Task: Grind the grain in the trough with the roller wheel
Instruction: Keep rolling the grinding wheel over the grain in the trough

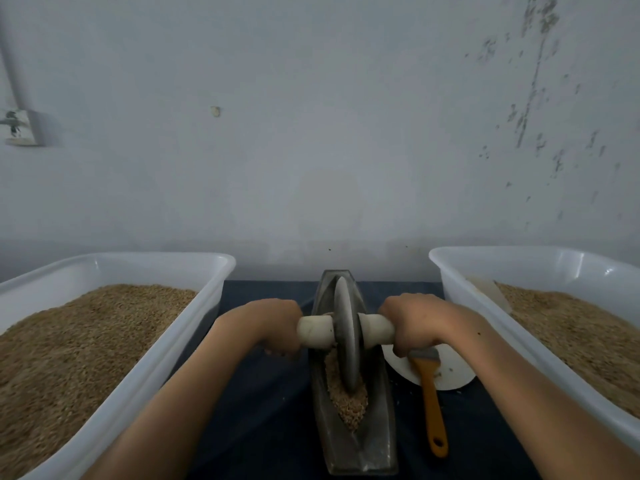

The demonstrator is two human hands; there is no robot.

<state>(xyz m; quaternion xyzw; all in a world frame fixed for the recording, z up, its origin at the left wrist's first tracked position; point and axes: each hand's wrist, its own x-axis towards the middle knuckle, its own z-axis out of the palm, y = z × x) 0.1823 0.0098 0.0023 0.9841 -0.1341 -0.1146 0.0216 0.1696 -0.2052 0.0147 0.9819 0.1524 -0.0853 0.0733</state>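
Note:
A long grey metal trough [377,441] lies lengthwise on the dark cloth in front of me. A grey disc-shaped roller wheel [347,336] stands upright in its groove, on a pale axle handle [315,330] that sticks out on both sides. My left hand [278,327] grips the left end of the handle. My right hand [412,323] grips the right end. Brown grain [349,408] lies heaped in the near part of the groove, just in front of the wheel.
Two white plastic tubs of brown grain flank the trough, one at the left [194,341] and one at the right [460,299]. An orange-handled brush [433,407] lies on a white plate [453,372] right of the trough. A grey wall stands close behind.

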